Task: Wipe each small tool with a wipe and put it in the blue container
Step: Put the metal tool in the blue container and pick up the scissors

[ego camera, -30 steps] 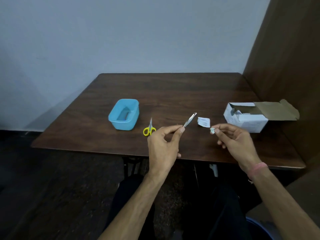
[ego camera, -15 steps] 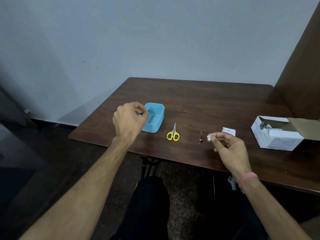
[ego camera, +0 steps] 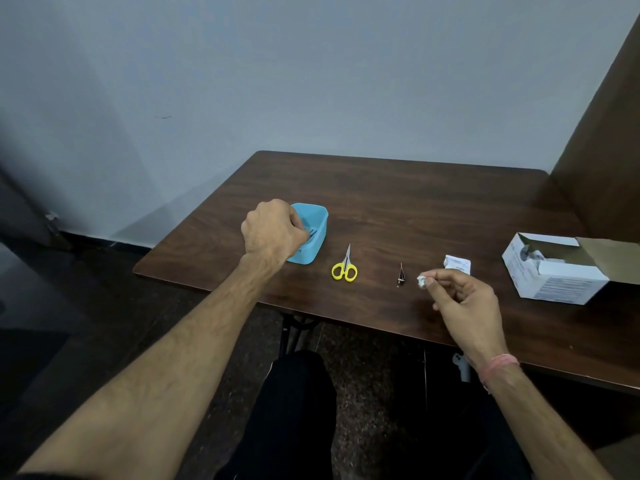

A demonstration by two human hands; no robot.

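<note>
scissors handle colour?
Yellow handles on the scissors, blades silver; clear in the head view, lying on the table.

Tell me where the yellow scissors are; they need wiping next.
In the head view, the yellow-handled scissors lie on the table, between the blue container on their left and a small dark tool on their right.

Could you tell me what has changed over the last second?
The left hand carried the thin metal tool leftward from mid-air down into the blue plastic container; whether it has let go is unclear. The right hand still pinches the crumpled white wipe. The yellow-handled scissors lie unmoved.
</note>
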